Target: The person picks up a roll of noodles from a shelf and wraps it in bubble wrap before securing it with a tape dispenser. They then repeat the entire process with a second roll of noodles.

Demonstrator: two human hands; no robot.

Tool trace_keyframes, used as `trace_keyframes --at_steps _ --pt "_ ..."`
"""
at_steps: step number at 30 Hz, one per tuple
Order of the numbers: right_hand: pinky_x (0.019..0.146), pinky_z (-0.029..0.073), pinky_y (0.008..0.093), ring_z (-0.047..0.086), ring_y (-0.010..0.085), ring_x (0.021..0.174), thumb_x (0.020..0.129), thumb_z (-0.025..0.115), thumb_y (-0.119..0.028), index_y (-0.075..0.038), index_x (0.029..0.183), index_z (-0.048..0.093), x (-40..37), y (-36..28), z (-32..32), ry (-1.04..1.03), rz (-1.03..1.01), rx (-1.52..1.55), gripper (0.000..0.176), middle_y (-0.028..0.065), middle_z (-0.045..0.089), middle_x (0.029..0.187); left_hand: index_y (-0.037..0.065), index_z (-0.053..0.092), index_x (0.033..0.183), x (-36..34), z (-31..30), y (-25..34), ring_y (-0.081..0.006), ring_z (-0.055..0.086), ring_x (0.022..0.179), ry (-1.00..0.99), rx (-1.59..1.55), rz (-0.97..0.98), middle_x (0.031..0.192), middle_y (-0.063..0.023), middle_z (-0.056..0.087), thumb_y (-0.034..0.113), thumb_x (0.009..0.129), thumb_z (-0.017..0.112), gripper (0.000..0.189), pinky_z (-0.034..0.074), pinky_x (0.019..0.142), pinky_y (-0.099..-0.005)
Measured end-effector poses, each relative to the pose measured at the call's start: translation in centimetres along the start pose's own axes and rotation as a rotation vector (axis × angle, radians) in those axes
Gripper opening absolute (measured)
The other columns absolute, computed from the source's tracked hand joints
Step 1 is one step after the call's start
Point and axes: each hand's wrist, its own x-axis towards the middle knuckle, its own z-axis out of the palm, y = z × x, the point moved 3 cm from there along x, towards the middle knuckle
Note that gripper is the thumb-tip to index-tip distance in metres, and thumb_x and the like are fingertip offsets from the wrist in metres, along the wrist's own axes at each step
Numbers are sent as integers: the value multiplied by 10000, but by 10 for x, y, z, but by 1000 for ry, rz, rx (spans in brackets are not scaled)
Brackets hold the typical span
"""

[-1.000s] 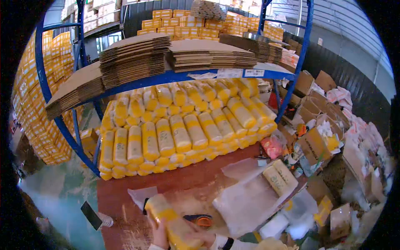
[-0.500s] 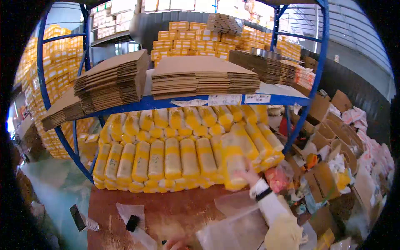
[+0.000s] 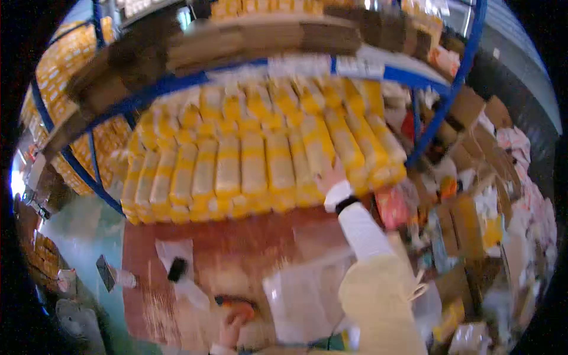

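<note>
My right hand (image 3: 331, 178) lies on the near end of a long yellow-and-clear wrapped roll (image 3: 318, 145). Its fingers look spread against the wrapping, not wrapped round it. This roll rests on the right part of a stacked row of similar rolls (image 3: 229, 168). At the bottom of the view my left hand (image 3: 232, 328) is blurred, with its fingers curled at an orange-and-black tool (image 3: 244, 307) low over the red-brown tabletop (image 3: 260, 236). What kind of tool it is I cannot make out. Clear plastic sheets (image 3: 307, 296) lie right of it.
A blue shelf frame (image 3: 390, 74) carries flattened cardboard (image 3: 260, 41) above the rolls. A black object (image 3: 177, 269) lies on plastic at the table's left. Opened cartons (image 3: 458, 228) and a pink bag (image 3: 392, 206) crowd the right side. Yellow-wrapped stacks (image 3: 65, 77) stand behind left.
My view has tipped downward. The roll under my right hand has gone from sticking out in front to lying back on the pile. More of my left hand shows.
</note>
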Motion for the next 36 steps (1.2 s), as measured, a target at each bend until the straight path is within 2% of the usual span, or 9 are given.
trace_keyframes --at_steps 5,9,12,15,18,23,27,32,36 --pt "747 464 360 613 265 835 809 536 -351 -8 930 625 -116 40 -126 -730 562 777 375 163 636 895 20 562 1004 -1 46 18 -133 573 833 -16 103 -29 924 -54 617 95 839 526 185 454 731 -252" --pt "713 482 373 609 321 806 822 494 -382 -18 1007 604 -256 143 -153 -526 601 244 423 161 625 922 29 563 997 -6 76 24 -138 583 828 -151 250 -87 926 -63 621 107 846 521 175 455 710 -248" --pt "904 367 426 519 332 1029 788 512 -462 -27 1187 465 -359 185 -94 -771 708 82 592 202 548 1098 34 563 999 4 89 -5 -142 591 818 -230 146 -149 937 -71 624 116 847 525 176 455 708 -251" --pt "1005 219 492 308 367 1232 714 576 -548 -51 1336 244 -356 117 -82 -748 742 -558 863 219 333 1331 34 563 999 9 104 -12 -144 595 809 -270 159 -167 942 -71 627 124 843 536 182 456 708 -256" --pt "996 248 489 262 372 1251 663 607 -587 -67 1350 207 -361 115 -57 -806 973 -516 950 208 245 1374 31 563 997 9 121 -7 -145 598 803 -297 184 -159 939 -66 629 131 841 543 186 460 708 -256" --pt "973 301 490 301 396 1217 544 708 -571 -45 1361 86 -354 115 -53 -860 1117 -137 1154 249 280 1338 20 573 980 5 107 -14 -145 597 803 -192 175 -272 931 -62 630 133 838 543 183 471 723 -254" --pt "822 459 432 522 370 1004 530 758 -440 40 1320 59 -378 145 -22 -700 1139 254 1159 265 428 1198 9 579 980 -1 81 -17 -149 593 799 -128 172 -130 927 -69 624 144 837 547 199 475 718 -258" --pt "799 475 415 549 293 964 718 621 -382 -34 1163 432 -349 75 -66 -315 1410 1566 596 138 526 1114 5 581 995 -2 34 -20 -139 572 845 46 155 -91 930 -70 613 177 819 587 247 473 746 -274" --pt "838 458 423 522 283 1018 785 528 -424 -73 1192 453 -348 6 -116 -250 1331 1678 543 116 519 1154 9 550 1066 -21 20 22 -146 557 903 0 223 -52 986 -60 601 224 812 604 337 448 814 -289"
